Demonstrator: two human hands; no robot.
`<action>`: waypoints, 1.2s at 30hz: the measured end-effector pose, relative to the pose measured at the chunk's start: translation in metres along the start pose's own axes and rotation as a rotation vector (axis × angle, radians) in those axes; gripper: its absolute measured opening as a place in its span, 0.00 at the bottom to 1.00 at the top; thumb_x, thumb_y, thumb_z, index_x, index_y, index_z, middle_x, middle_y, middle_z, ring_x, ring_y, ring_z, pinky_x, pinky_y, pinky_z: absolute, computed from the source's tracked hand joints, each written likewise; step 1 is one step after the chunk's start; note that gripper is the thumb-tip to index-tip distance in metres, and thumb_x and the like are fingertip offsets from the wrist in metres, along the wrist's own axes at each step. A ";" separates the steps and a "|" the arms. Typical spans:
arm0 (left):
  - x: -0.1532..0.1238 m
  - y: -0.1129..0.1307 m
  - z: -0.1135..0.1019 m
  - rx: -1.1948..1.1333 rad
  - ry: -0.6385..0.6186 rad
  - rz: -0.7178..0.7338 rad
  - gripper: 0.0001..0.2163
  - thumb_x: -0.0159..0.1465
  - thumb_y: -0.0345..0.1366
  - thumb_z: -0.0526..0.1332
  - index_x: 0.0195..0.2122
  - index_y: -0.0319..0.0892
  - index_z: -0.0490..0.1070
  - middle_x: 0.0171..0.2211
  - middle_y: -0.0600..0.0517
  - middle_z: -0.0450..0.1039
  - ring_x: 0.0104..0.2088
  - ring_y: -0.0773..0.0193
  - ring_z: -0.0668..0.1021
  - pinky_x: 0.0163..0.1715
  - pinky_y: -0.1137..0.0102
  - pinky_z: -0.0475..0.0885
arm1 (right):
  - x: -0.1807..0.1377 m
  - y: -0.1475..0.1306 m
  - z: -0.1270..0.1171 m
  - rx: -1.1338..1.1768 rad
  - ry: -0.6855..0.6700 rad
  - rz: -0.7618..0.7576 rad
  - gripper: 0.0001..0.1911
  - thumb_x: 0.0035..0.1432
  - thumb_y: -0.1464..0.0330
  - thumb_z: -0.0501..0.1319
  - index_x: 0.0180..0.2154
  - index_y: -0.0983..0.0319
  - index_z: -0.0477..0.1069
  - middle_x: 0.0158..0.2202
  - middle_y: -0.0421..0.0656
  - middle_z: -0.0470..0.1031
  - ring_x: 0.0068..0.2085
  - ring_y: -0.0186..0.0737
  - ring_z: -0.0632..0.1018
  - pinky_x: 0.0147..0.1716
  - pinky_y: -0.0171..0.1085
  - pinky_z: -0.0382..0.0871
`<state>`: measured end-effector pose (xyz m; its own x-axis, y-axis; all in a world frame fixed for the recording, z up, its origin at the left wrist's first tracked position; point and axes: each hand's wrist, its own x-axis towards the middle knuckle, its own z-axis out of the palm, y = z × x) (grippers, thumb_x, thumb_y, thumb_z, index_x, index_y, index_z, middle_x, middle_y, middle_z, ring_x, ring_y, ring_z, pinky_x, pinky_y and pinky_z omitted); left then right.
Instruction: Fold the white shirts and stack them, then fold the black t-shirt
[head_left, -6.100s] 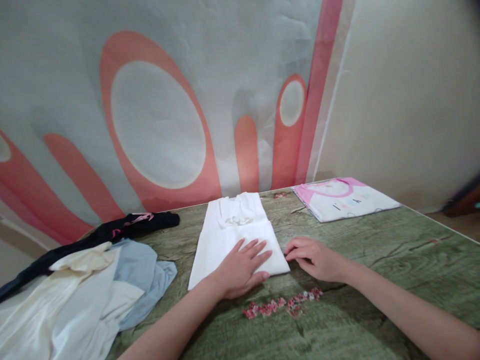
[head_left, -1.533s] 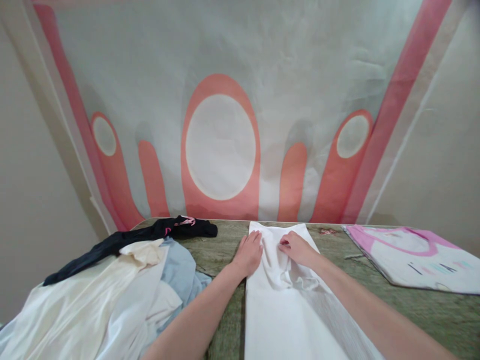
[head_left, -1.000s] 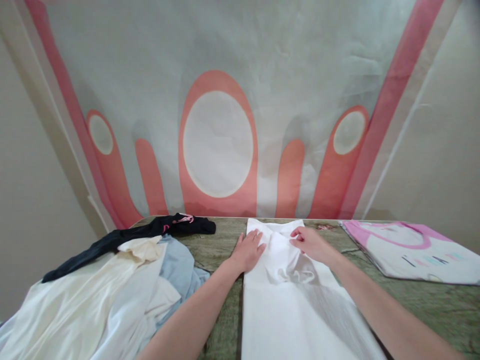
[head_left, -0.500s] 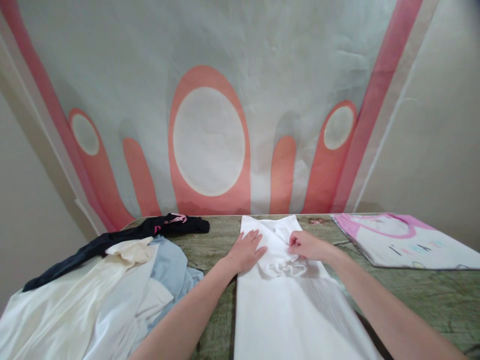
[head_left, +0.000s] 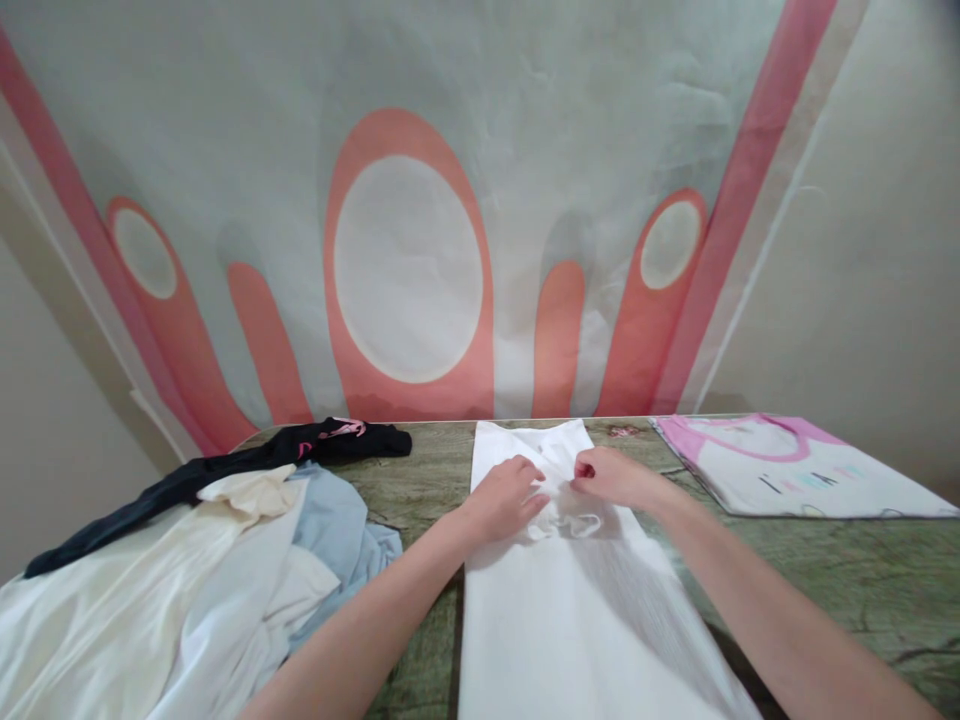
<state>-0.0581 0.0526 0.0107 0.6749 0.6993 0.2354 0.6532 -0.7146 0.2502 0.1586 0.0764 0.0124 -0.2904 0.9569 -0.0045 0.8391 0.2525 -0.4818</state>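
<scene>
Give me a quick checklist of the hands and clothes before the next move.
1. Left hand on the white garment: ok, resting with fingers spread.
2. Right hand gripping the cloth: cannot tell; the curled fingers hide it.
3. White garment smooth near the hands: not ok, cloth is bunched there.
4. White garment's near end flat: cannot tell, it runs out of the picture.
5. Pile apart from the white garment: ok, table shows between them.
6. Pink-and-white shirt apart from the white garment: ok, it lies flat to the right.

White garment (head_left: 555, 620); laid lengthwise; far end rumpled
</scene>
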 end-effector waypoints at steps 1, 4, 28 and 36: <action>0.000 0.003 -0.003 -0.017 0.014 -0.017 0.15 0.62 0.45 0.54 0.45 0.41 0.66 0.46 0.45 0.67 0.46 0.58 0.70 0.46 0.66 0.63 | -0.002 -0.003 -0.002 0.008 -0.029 -0.018 0.04 0.45 0.69 0.60 0.23 0.62 0.72 0.24 0.42 0.75 0.26 0.36 0.71 0.24 0.32 0.57; 0.000 0.012 -0.007 -0.036 0.006 -0.055 0.17 0.56 0.50 0.59 0.37 0.41 0.67 0.36 0.49 0.68 0.36 0.60 0.72 0.36 0.69 0.66 | -0.008 -0.012 -0.002 0.039 -0.128 -0.073 0.06 0.45 0.67 0.60 0.24 0.62 0.74 0.24 0.41 0.75 0.26 0.36 0.72 0.23 0.31 0.57; 0.008 0.007 0.001 -0.099 -0.080 -0.055 0.13 0.64 0.39 0.51 0.34 0.41 0.73 0.32 0.50 0.72 0.33 0.64 0.73 0.33 0.73 0.66 | 0.019 0.024 0.015 0.067 0.179 -0.053 0.10 0.49 0.75 0.55 0.30 0.63 0.74 0.30 0.44 0.77 0.32 0.38 0.75 0.33 0.33 0.63; 0.074 -0.038 0.016 -0.002 0.092 -0.269 0.10 0.60 0.37 0.55 0.38 0.41 0.73 0.40 0.47 0.73 0.43 0.59 0.73 0.44 0.67 0.64 | 0.070 0.053 0.008 0.045 0.362 0.024 0.15 0.53 0.79 0.51 0.40 0.67 0.72 0.42 0.51 0.74 0.44 0.42 0.74 0.46 0.38 0.62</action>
<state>-0.0277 0.1310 0.0030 0.4433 0.8623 0.2447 0.8039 -0.5032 0.3169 0.1790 0.1553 -0.0203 -0.0824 0.9533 0.2907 0.8205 0.2304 -0.5232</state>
